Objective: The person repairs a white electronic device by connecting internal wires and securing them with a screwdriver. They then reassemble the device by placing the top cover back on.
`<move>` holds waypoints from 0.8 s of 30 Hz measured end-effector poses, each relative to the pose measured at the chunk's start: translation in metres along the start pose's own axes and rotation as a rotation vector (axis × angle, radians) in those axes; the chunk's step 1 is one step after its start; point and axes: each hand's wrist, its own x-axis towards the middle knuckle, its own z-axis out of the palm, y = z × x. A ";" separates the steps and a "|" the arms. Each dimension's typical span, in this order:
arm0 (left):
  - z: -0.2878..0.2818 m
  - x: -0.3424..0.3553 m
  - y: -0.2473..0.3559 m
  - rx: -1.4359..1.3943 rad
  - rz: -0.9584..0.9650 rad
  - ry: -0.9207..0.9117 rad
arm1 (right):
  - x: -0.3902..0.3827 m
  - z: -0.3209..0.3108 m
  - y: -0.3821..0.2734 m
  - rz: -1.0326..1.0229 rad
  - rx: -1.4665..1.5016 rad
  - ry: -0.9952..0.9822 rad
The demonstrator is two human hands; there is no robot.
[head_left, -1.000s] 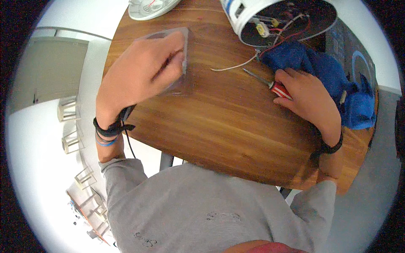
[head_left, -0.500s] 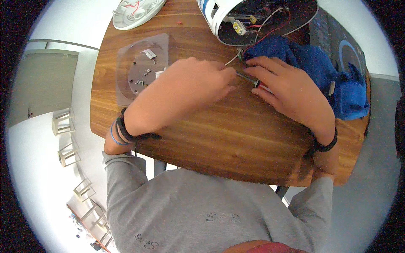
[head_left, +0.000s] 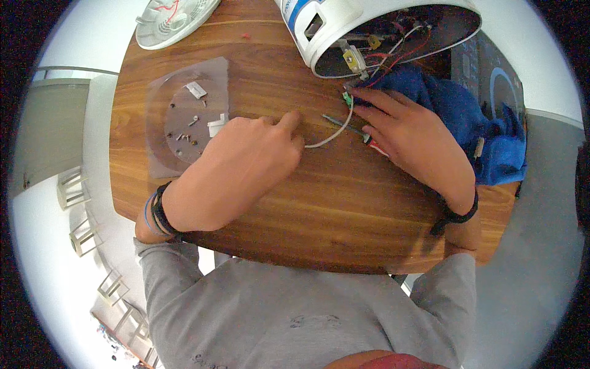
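My left hand [head_left: 249, 160] is closed at the middle of the wooden table, its fingers at one end of a white cable [head_left: 335, 135]. That cable curves up to a small green connector [head_left: 348, 98] below the mouth of a white cylindrical appliance housing [head_left: 307, 46]. The fingertips of my right hand [head_left: 409, 126] lie beside the connector. Under the same hand's curled fingers sits a screwdriver [head_left: 347, 127], its thin shaft pointing left and its red and black handle partly hidden. Red and white wires [head_left: 402, 56] and a yellow part [head_left: 354, 60] show inside the housing.
To the left lies a clear plastic sheet [head_left: 161, 132] with several screws and small white parts. A white round vented cover [head_left: 175, 31] rests at the back left. Blue cloth [head_left: 452, 101] is bunched right of the housing, beside a dark panel [head_left: 491, 71] with a blue ring.
My left hand has drawn away leftward and toward me from the right hand, and the white cable now shows as a curve between them. The view has shifted slightly.
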 end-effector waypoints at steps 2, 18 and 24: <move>0.002 -0.002 0.000 0.002 -0.007 0.018 | -0.003 -0.005 -0.002 -0.003 0.003 0.022; 0.000 0.002 -0.006 -0.028 0.034 -0.063 | -0.015 -0.013 -0.002 0.306 -0.099 -0.120; 0.001 0.001 -0.005 -0.022 0.030 -0.061 | -0.014 -0.017 0.005 0.302 -0.063 -0.194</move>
